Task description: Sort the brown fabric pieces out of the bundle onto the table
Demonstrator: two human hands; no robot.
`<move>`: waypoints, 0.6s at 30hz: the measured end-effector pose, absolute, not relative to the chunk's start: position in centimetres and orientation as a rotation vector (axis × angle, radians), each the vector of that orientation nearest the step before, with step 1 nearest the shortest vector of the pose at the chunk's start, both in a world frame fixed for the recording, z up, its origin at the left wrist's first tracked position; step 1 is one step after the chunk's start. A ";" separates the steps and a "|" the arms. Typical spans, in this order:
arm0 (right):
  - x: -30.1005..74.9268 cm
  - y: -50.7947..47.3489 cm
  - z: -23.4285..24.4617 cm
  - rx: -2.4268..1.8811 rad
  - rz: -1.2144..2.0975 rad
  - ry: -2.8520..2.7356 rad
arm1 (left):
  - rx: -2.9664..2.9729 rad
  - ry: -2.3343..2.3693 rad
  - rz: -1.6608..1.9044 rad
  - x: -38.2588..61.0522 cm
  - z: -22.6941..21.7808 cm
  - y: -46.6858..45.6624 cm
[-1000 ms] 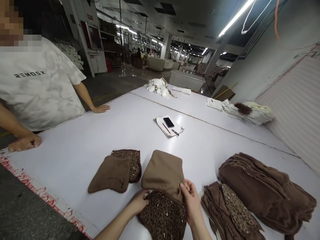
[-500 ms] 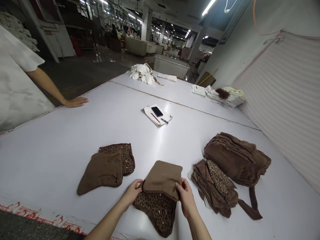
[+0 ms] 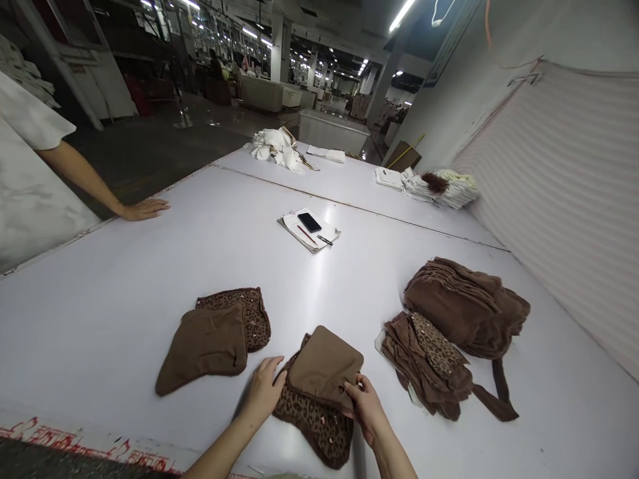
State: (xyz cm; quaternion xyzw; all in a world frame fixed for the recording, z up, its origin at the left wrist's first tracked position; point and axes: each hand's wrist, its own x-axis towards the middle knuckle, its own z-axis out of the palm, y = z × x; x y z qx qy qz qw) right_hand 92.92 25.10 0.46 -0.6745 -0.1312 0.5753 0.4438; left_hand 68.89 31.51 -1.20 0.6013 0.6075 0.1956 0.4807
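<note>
1. My left hand (image 3: 265, 389) lies flat, fingers spread, on the left edge of the folded garment (image 3: 319, 386) near the front of the table (image 3: 150, 279).
2. My right hand (image 3: 367, 406) pinches the tan flap's right corner, fingers curled around it.
3. The tan flap lies over the leopard half.
4. A finished fold (image 3: 212, 338) lies just to the left; the brown pile (image 3: 459, 319) sits to the right.
5. Another person's hand (image 3: 142, 209) rests on the far left edge.

Two folded brown garments (image 3: 319, 392) (image 3: 214, 336), two brown fabric stacks (image 3: 466, 303) (image 3: 429, 362), one phone (image 3: 309, 222), two pens (image 3: 305, 234) (image 3: 324, 240)
</note>
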 end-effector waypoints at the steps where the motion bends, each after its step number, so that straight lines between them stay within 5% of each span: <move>1: 92.7 25.0 0.4 -1.704 1.419 -0.335 | 1.517 1.509 0.472 69.4 -1.1 31.7; 12: 92.3 23.9 -0.4 -1.710 1.222 -0.413 | 1.746 1.470 0.389 72.0 1.3 33.6; 18: 90.3 21.8 -2.6 -1.791 1.286 -0.765 | 1.825 1.417 0.329 67.5 -5.2 32.6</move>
